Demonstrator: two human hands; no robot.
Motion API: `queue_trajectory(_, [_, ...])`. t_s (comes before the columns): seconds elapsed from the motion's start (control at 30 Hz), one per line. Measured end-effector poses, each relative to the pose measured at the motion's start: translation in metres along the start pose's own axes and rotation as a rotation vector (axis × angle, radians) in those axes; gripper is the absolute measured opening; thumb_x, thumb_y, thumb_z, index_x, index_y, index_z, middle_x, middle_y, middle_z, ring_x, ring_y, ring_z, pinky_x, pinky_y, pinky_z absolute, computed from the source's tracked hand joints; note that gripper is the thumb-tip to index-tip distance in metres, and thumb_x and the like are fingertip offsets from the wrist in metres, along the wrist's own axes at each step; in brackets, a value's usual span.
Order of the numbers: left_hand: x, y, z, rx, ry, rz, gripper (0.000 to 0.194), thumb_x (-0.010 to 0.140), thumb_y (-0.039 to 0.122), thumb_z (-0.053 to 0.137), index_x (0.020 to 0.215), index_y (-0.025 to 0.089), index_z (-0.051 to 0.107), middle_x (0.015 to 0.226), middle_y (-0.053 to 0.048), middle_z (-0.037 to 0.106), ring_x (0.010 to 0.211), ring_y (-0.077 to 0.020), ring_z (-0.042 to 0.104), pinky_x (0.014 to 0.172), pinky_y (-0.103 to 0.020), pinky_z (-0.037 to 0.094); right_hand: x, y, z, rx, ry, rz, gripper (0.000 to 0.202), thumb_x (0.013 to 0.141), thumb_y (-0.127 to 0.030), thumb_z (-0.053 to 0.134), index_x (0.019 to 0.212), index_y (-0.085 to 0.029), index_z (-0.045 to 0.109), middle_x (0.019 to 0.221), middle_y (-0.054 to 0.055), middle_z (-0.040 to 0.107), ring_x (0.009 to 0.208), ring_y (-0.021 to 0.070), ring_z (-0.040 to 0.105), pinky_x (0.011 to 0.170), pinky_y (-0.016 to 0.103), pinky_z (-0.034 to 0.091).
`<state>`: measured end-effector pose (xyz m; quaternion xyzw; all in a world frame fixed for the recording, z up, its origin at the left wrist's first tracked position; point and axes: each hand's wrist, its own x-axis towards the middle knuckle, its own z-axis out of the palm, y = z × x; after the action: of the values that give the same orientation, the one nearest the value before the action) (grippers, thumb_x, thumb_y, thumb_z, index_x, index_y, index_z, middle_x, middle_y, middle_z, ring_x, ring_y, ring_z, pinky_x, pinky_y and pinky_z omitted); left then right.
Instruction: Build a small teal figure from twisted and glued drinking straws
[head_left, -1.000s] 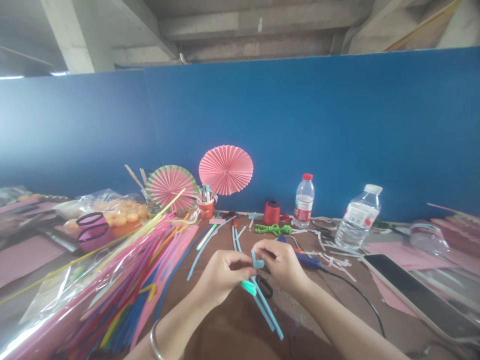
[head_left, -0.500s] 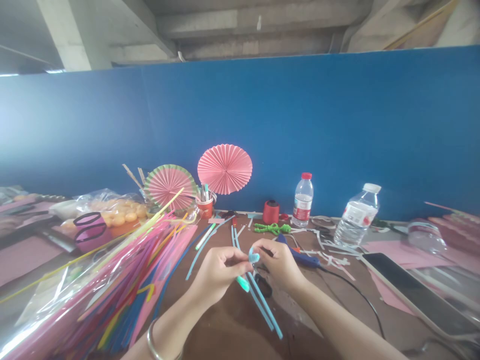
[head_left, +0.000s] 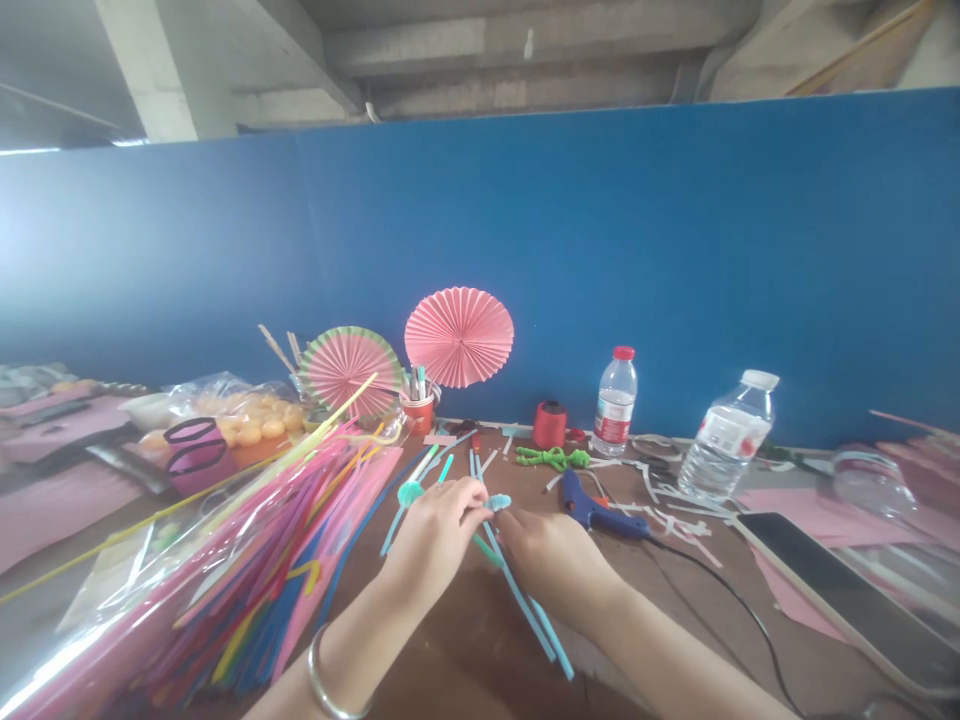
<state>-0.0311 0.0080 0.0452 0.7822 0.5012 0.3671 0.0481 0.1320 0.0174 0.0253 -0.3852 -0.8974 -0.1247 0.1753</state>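
Strip (head_left: 500, 501), light blue, between fingers (head_left: 474, 493)

Looks like a makeshift craft workshop to me: bundled pipe cleaners (head_left: 259, 575) on the left, a glue gun (head_left: 600, 514) right of centre, pleated paper rosettes (head_left: 460, 335) on the far side, concrete beams (head_left: 420, 50) overhead.

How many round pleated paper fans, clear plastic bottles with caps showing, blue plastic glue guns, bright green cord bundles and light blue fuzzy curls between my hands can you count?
Round pleated paper fans: 2
Clear plastic bottles with caps showing: 2
Blue plastic glue gun: 1
Bright green cord bundle: 1
Light blue fuzzy curl: 1
Total: 7
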Motion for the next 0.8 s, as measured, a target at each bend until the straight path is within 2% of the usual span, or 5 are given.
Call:
queue_trajectory(0.2, [-0.001,0.005,-0.006,0.227,-0.135,0.150,0.010,0.080,0.011,0.046,0.074,0.019,0.045,0.067,0.001,0.054,0.066,-0.0157,0.052,0.059,-0.027,0.039,-0.001,0.000,-0.015,-0.024,-0.025,-0.073,0.009,0.078,-0.010,0.047,0.078,-0.018,0.051,0.066,0.002,0.060,0.058,0.0151,0.057,0.045,0.024,0.027])
queue_trajectory(0.33, [-0.001,0.006,-0.007,0.272,-0.182,0.203,0.010,0.080,0.009,0.044,0.078,0.019,0.045,0.070,0.000,0.056,0.070,-0.0172,0.053,0.062,-0.028,0.040,-0.001,0.008,-0.026,0.000,-0.071,-0.091,0.008,0.076,-0.010,0.049,0.076,-0.017,0.053,0.063,0.002,0.059,0.056,0.0141,0.054,0.049,0.024,0.030])
queue_trajectory(0.43, [-0.002,0.005,-0.004,0.260,-0.203,0.218,0.010,0.080,0.009,0.045,0.081,0.019,0.047,0.074,-0.002,0.057,0.072,-0.0177,0.053,0.066,-0.030,0.041,0.000,0.014,-0.033,0.107,-0.027,-0.088,0.010,0.080,-0.015,0.047,0.072,-0.017,0.054,0.064,0.002,0.058,0.060,0.0145,0.054,0.055,0.024,0.032])
queue_trajectory(0.63, [-0.004,0.008,-0.004,-0.012,-0.195,0.168,0.011,0.073,0.012,0.058,0.077,0.020,0.052,0.074,0.002,0.061,0.072,-0.0141,0.055,0.066,-0.025,0.041,0.005,0.028,-0.028,0.666,0.082,0.157,0.012,0.078,-0.026,0.054,0.070,-0.018,0.060,0.066,-0.001,0.060,0.063,0.0119,0.053,0.057,0.020,0.036])
queue_trajectory(0.8, [-0.005,0.009,0.002,-0.435,-0.024,-0.070,0.018,0.067,0.020,0.066,0.072,0.020,0.048,0.064,0.004,0.061,0.060,-0.0116,0.059,0.055,-0.020,0.043,0.007,0.031,-0.004,0.982,0.094,0.322,0.020,0.080,-0.028,0.048,0.069,-0.015,0.060,0.059,-0.002,0.057,0.054,0.0110,0.051,0.052,0.020,0.038])
